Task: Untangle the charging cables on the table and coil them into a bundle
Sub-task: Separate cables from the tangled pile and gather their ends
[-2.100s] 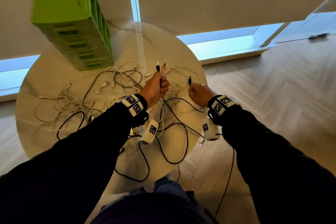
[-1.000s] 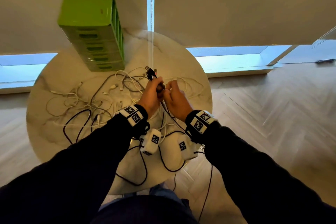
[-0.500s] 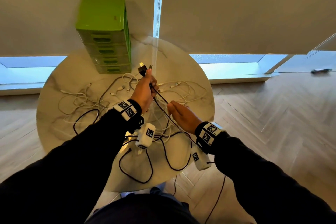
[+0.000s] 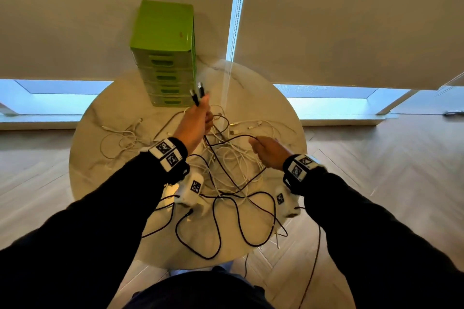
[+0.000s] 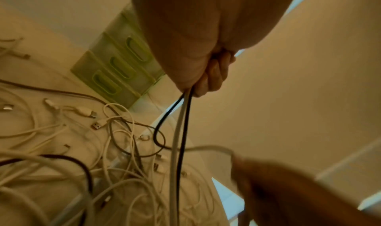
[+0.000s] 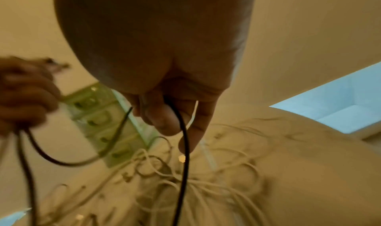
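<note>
A tangle of white cables (image 4: 233, 155) and black cables (image 4: 226, 228) covers the round marble table (image 4: 85, 148). My left hand (image 4: 204, 118) is raised over the table's far side and grips black and white cable strands (image 5: 181, 128), with two plug ends (image 4: 198, 93) sticking up from the fist. A black cable (image 4: 236, 136) arcs from that fist to my right hand (image 4: 253, 143), which pinches it between thumb and fingers (image 6: 163, 115). The black cable (image 6: 184, 161) hangs down from that pinch towards the pile.
A green drawer unit (image 4: 163, 57) stands at the table's far edge against the blind, just beyond my left hand. A thin blind cord (image 4: 234, 32) hangs to its right. Black cable loops reach the near table edge (image 4: 200, 262), and one cable hangs to the wooden floor (image 4: 376, 183).
My left hand has lifted the plug ends further towards the green drawers. My right hand has slid out to the right along the black cable, opening a loop between the hands.
</note>
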A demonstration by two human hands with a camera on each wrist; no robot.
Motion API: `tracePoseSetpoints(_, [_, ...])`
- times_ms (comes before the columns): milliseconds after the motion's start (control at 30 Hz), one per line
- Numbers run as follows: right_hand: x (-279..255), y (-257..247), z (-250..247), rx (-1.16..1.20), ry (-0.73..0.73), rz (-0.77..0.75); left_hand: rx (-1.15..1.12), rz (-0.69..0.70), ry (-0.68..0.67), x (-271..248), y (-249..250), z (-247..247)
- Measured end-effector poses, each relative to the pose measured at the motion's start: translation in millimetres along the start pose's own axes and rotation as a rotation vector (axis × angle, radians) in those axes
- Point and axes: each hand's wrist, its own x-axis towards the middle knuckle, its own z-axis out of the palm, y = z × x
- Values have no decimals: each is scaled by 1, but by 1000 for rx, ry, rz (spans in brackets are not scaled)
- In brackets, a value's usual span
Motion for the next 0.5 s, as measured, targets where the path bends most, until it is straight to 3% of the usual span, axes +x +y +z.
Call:
tracePoseSetpoints(67, [6,-29,-7,4,36,-64,240,-21,-12,-2,-17,5])
tracePoseSetpoints(133, [6,-58,-10,-55,51,-163,311,-59,-12,-1,-32,10])
tracePoseSetpoints(333, [3,-82,13,-142,-14,-282,-29,-124,85,5,-25,18])
tracePoseSetpoints(500, [-15,-63,21,-23,-131,-274,-543,-138,165,16,3,10])
